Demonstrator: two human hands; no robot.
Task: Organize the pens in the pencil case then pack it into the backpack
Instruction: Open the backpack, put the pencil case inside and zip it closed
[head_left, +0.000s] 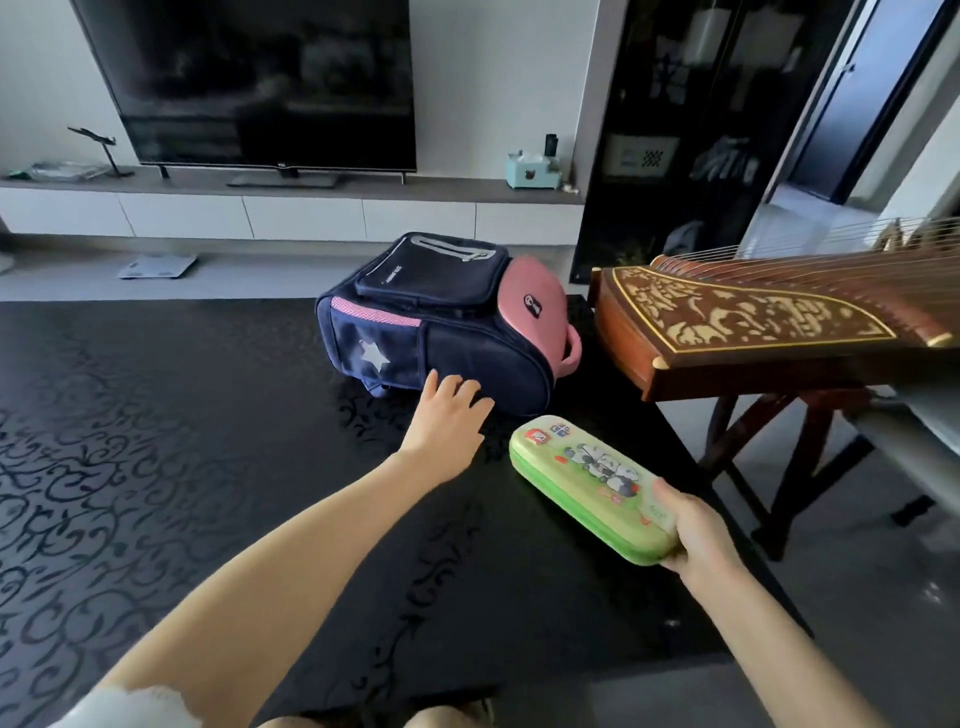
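Note:
A navy and pink backpack (441, 317) lies on its back on the black patterned table (156, 441), its zippers closed as far as I can see. My left hand (447, 415) rests with fingers spread against the backpack's near lower side. A green pencil case (587, 480) with a panda picture is closed and held just above the table to the right of that hand. My right hand (696, 530) grips its near end, thumb on top. No pens are visible.
A wooden zither (753, 327) on a stand sits right of the table, close to the backpack. Behind are a TV (260, 83) on a low white cabinet, a mint tissue box (532, 171) and a dark glass cabinet (675, 130).

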